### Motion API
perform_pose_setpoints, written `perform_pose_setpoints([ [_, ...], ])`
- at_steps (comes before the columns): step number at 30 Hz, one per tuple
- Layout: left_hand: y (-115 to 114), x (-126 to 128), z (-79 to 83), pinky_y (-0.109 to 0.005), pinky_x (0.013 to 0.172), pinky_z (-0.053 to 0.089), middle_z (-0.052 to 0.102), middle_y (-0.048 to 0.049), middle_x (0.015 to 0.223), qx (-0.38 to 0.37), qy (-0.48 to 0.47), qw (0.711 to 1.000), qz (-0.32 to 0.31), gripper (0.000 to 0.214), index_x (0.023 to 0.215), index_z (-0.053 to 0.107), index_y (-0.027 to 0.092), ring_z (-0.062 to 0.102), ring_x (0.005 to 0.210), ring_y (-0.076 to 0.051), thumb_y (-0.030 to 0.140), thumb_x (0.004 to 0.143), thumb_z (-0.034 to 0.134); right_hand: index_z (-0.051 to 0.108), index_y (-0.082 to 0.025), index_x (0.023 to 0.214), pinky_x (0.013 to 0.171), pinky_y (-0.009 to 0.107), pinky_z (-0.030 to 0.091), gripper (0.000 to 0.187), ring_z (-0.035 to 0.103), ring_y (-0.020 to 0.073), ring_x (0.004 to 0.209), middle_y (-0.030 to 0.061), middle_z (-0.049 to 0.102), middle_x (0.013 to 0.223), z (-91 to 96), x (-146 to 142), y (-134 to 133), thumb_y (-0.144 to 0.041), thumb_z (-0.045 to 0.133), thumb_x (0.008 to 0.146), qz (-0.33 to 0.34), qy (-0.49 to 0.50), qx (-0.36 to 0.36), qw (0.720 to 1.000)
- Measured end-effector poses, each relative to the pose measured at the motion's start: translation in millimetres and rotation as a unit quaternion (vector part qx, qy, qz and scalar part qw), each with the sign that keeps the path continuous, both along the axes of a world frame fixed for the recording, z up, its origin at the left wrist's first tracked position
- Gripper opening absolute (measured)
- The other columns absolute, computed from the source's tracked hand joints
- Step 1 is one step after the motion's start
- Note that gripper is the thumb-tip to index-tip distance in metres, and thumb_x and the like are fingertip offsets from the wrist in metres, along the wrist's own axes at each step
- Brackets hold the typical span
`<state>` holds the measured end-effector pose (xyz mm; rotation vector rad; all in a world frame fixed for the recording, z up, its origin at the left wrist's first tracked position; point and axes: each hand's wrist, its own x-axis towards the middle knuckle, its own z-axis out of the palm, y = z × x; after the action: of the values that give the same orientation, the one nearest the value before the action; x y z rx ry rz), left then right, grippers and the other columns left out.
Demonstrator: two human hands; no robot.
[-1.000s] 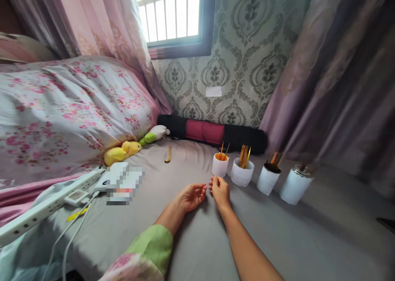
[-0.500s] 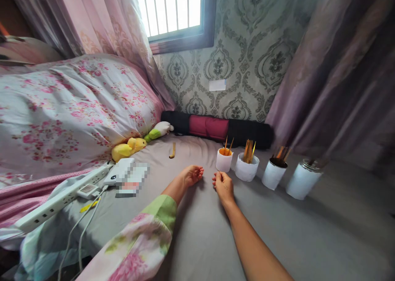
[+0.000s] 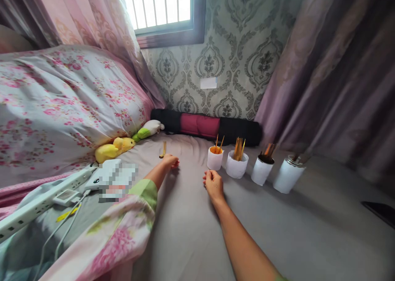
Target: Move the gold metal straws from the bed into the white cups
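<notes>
My left hand (image 3: 170,161) reaches forward over the grey sheet, fingers curled loosely with nothing in them, just short of a small bundle of yellow sticks (image 3: 162,150) lying on the bed. My right hand (image 3: 212,183) rests on the sheet with its fingers pinched together close in front of the first white cup (image 3: 214,159), which holds orange sticks. What the pinch holds is too small to make out. Three more white cups (image 3: 236,166) (image 3: 261,170) (image 3: 288,175) stand in a row to the right, each with sticks in it.
A floral duvet (image 3: 61,104) is heaped at left with yellow and green plush toys (image 3: 114,147) at its foot. A white power strip (image 3: 43,198) with cables and a white device lie at front left. A black and red bolster (image 3: 203,126) lies along the wall. Curtains hang at right.
My left hand has moved forward and left, away from the right hand and toward the yellow sticks on the bed. The right hand has stayed by the first cup. The view shifted slightly.
</notes>
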<state>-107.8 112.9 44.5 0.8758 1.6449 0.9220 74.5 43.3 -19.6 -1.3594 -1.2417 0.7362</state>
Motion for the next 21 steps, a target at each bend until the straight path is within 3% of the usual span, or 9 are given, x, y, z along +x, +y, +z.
perform_pose_setpoints([
  [8,9.9,-30.2,8.9,-0.038,0.075,0.046,0.053,-0.0084,0.107,0.006,0.212,0.976,-0.047,0.033,0.109,0.050,0.014,0.054,0.090,-0.017,0.031,0.082,0.048,0.058,-0.016,0.077,0.046,0.021,0.042,0.032,0.057,0.0128,0.052,0.0043,0.062,0.065,0.4,0.0,-0.5,-0.040,0.037,0.079,-0.003,-0.018,0.005,1.000],
  [11,18.1,-43.8,7.9,-0.030,0.065,0.047,0.060,-0.0110,0.086,0.015,0.288,0.956,-0.056,0.022,0.093,0.057,0.008,0.058,0.075,-0.017,0.021,0.076,0.054,0.059,-0.017,0.077,0.047,0.021,0.042,0.032,0.057,0.0129,0.053,0.0045,0.063,0.065,-0.1,0.0,-0.8,-0.039,0.037,0.079,-0.006,-0.023,0.009,1.000],
  [15,31.2,-60.2,8.8,-0.024,0.052,0.043,0.060,-0.0072,0.061,0.025,0.373,0.925,-0.069,0.011,0.076,0.060,0.010,0.058,0.058,-0.016,0.014,0.067,0.056,0.059,-0.016,0.076,0.047,0.021,0.041,0.031,0.058,0.0127,0.053,0.0044,0.063,0.065,-1.7,-0.5,-0.6,-0.037,0.036,0.080,-0.012,-0.042,0.010,0.999],
  [21,40.7,-73.5,16.0,-0.023,0.052,0.043,0.058,-0.0060,0.053,0.032,0.454,0.885,-0.092,0.014,0.072,0.062,0.012,0.059,0.057,-0.018,0.013,0.059,0.055,0.059,-0.017,0.077,0.049,0.020,0.040,0.031,0.057,0.0118,0.053,0.0036,0.064,0.065,0.3,-1.8,-1.7,-0.034,0.034,0.081,-0.016,-0.057,0.010,0.998],
])
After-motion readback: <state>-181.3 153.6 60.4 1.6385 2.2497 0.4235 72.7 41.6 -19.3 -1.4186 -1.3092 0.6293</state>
